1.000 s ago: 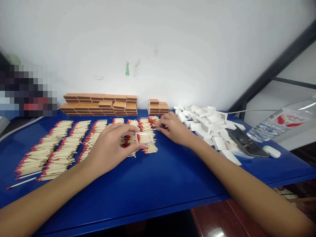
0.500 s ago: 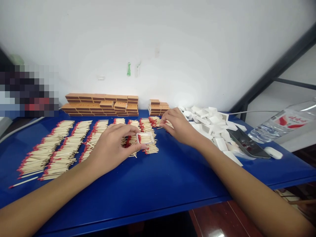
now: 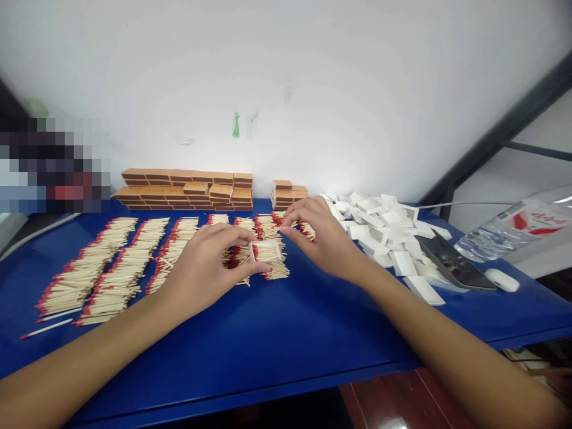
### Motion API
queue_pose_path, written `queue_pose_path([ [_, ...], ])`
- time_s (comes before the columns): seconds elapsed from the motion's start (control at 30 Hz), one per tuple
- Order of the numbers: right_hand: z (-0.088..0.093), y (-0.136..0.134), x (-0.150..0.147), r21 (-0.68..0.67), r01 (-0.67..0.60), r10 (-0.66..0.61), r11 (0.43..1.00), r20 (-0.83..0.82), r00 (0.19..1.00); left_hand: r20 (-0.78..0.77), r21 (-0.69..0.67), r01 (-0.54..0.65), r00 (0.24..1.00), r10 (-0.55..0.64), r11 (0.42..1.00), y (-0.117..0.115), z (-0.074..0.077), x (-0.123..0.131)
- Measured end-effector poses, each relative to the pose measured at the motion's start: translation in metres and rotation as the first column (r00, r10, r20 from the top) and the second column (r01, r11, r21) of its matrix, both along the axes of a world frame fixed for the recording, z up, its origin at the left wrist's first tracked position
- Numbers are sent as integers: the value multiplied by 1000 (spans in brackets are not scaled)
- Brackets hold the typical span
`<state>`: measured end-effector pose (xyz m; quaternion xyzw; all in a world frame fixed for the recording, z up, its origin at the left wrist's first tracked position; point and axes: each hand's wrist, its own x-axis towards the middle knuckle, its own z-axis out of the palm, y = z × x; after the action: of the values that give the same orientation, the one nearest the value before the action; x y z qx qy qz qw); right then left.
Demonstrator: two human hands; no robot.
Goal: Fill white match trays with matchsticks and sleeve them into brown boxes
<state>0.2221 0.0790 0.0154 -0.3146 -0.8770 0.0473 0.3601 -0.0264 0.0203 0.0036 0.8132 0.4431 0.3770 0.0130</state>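
Observation:
A small white tray (image 3: 265, 252) with red-tipped matches in it is held between the thumb and fingers of my left hand (image 3: 208, 262). Just to its right, my right hand (image 3: 319, 238) hovers with thumb and fingertips close together by the matches; what they pinch, if anything, is too small to make out. Rows of loose matches (image 3: 114, 274) lie on the left side of the blue table (image 3: 268, 339). More matches (image 3: 277, 271) lie behind and beneath the held tray.
Orange-brown matchboxes (image 3: 179, 193) are stacked by the wall, with a smaller stack (image 3: 289, 193) beside them. White trays (image 3: 384, 223) are heaped at the right, near a phone (image 3: 456, 262), a white mouse (image 3: 502, 280) and a tilted plastic bottle (image 3: 513, 229).
My right hand has moved slightly left, closer to the white tray. My left hand still holds the tray in nearly the same place. The view has shifted a little.

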Motion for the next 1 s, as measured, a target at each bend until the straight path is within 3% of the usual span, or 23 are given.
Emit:
queue_pose_path([
  [0.23,2,-24,-16,-25,-123,124,992,19,992,4,-18,-4,1000,4,1000,-1,-2,-1],
  [0.4,1,-24,-13,-57,-118,122,991,64,990,-22,-35,13,1000,-14,999,-2,-1,0],
  [0.57,-1,4,7,13,12,-13,1000,95,995,-46,3,-24,999,24,1000,0,0,0],
  [0.7,-12,35,29,26,129,-131,991,237,963,-50,15,-39,998,40,999,1,1,0],
  [1.0,-28,51,29,-21,107,-96,994,306,947,11,-7,-11,1000,11,1000,0,2,-1],
])
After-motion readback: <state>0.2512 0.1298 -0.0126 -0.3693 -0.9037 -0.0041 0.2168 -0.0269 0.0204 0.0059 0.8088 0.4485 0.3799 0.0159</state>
